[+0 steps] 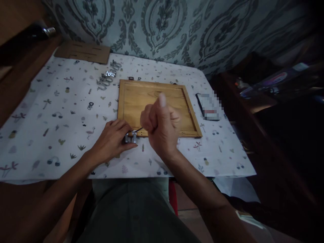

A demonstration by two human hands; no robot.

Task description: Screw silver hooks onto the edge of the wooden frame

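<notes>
A wooden framed panel [131, 101] lies flat on the patterned paper in the middle of the table. At its near left corner sits a small metal hinge [130, 137]. My left hand [112, 140] pinches that hinge and presses it against the frame edge. My right hand [162, 126] is closed in a fist around a thin tool, thumb up, and the dark tool tip [138, 130] points down-left onto the hinge. The tool's handle is hidden inside the fist.
Several loose metal fittings [107, 78] lie beyond the panel's far left corner. A brown cardboard piece [83, 52] rests at the back left. A dark phone-like object [209, 106] lies right of the panel. Patterned fabric hangs behind the table.
</notes>
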